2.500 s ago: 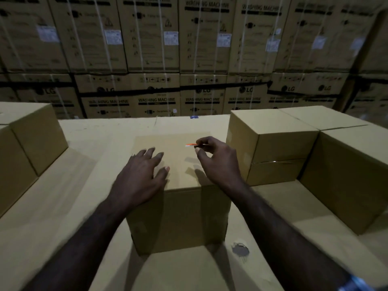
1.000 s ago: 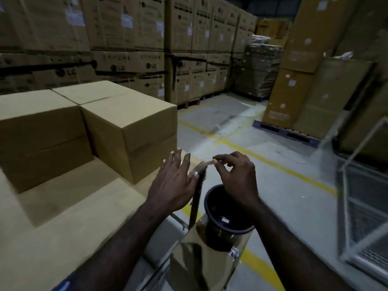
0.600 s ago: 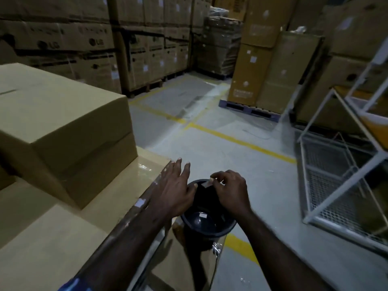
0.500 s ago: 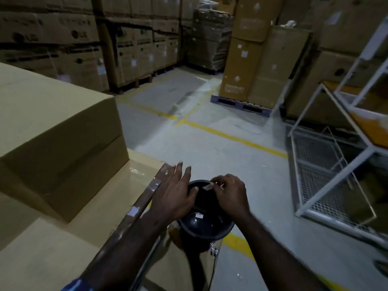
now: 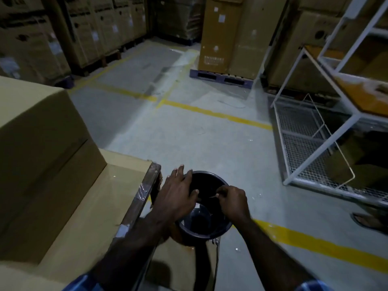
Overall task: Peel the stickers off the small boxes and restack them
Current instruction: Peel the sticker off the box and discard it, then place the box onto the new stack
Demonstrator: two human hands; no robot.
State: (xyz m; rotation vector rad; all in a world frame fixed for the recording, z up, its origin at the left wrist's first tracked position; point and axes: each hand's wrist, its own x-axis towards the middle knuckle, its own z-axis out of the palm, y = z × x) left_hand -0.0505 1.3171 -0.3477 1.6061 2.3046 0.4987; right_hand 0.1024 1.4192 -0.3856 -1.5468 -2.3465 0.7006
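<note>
Over one bin [image 5: 204,219], two hands [image 5: 206,198]

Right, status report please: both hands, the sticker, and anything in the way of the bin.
Left hand open, fingers spread on the bin rim. Right hand pinching a small sticker over the bin mouth. Nothing blocking the drop.

The room is a dim warehouse with a grey concrete floor [image 5: 189,133] crossed by yellow lines [image 5: 216,114]. Stacked cartons [image 5: 69,32] line the far left wall, some on wooden pallets. Tall cartons [image 5: 228,34] stand on a blue pallet [image 5: 220,77] at the far centre. On the right stands a white metal rack [image 5: 346,59] with an orange shelf [image 5: 365,91]; a wire mesh panel [image 5: 298,148] sits at its foot.
</note>
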